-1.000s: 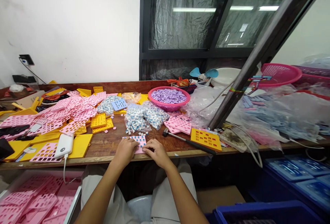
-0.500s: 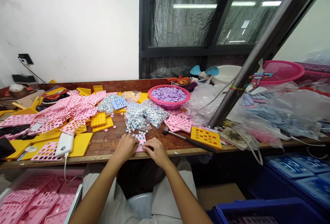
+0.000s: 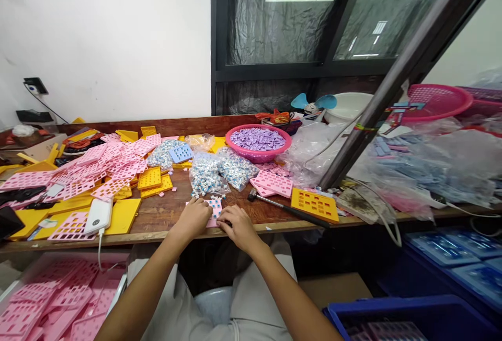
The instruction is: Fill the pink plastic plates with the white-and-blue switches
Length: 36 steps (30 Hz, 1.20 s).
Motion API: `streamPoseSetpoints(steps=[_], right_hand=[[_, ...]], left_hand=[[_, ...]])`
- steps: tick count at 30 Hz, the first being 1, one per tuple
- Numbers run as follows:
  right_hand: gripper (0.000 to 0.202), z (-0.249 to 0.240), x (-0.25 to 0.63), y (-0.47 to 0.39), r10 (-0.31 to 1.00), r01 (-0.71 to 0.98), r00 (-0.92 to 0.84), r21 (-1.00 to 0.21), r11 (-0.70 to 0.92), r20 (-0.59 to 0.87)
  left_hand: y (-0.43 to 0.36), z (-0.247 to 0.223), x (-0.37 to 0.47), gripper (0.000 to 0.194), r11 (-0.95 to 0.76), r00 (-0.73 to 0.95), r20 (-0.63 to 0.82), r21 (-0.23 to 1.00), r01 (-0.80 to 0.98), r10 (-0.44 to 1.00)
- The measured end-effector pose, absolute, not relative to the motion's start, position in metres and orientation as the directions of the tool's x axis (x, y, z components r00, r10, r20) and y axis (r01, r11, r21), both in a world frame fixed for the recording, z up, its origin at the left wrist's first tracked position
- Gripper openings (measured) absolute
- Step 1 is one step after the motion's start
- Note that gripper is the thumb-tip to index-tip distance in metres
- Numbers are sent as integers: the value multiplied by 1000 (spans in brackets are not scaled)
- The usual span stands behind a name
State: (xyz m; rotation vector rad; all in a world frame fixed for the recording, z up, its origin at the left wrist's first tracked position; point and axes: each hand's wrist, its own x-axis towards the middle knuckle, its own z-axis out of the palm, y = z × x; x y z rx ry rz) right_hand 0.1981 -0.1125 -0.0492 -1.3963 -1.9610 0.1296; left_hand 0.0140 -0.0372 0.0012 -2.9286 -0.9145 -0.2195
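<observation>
A small pink plate (image 3: 214, 217) with rows of blue-and-white pieces in it lies near the table's front edge. My left hand (image 3: 195, 215) is closed over its left side, fingers curled and partly hidden. From the right, my right hand (image 3: 237, 224) rests at the plate's right edge, its fingers bent and pressed together; whatever lies under the fingertips is too small to make out. Just behind the plate sits a clear bag (image 3: 207, 173) of small blue-and-white pieces, a few of them spilled loose in front. A second such bag (image 3: 237, 167) leans beside it.
Right of my hands lie a hammer (image 3: 288, 208), a yellow plate (image 3: 315, 205) and pink plates (image 3: 273, 182). A pink basket (image 3: 259, 155) of purple pieces stands behind. Pink plates (image 3: 92, 166) and yellow plates are heaped left. A metal post (image 3: 364, 121) slants at right.
The view has tilted slightly downward. My left hand has curled further and sits a little more to the left on the plate. My right hand stays at the right edge.
</observation>
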Motion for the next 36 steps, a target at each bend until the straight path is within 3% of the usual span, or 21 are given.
streamPoseSetpoints(steps=[3, 10, 14, 16, 21, 25, 27, 32, 36], right_hand=[[7, -51, 199, -112, 857, 761, -148, -497, 418, 494], [8, -58, 202, -110, 882, 577, -65, -703, 415, 467], [17, -55, 214, -96, 897, 462, 67, -810, 361, 438], [22, -52, 223, -81, 886, 508, 103, -789, 345, 453], [31, -47, 234, -41, 867, 730, -119, -549, 407, 484], [22, -55, 231, -30, 867, 751, -109, -531, 393, 487], [21, -59, 232, -30, 867, 762, -71, -535, 366, 493], [23, -57, 234, -38, 857, 770, 40, -562, 300, 513], [19, -52, 228, -59, 874, 778, 52, -569, 268, 483]], left_hand=[[-38, 1, 13, 19, -820, 814, 144, -18, 571, 563], [-37, 0, 11, 17, -816, 808, 127, 10, 578, 575], [-35, 0, 17, 19, -806, 797, 119, 50, 590, 592], [-35, 0, 21, 21, -799, 789, 122, 73, 598, 602], [-29, 4, 18, 21, -784, 771, 147, 162, 600, 620], [-17, 8, -5, 20, -763, 742, 197, 264, 589, 641], [-15, 4, -19, 32, -754, 722, 233, 308, 581, 652], [-14, -28, -38, 95, -736, 718, 224, 393, 552, 659], [-9, -42, -38, 96, -714, 690, 237, 411, 567, 684]])
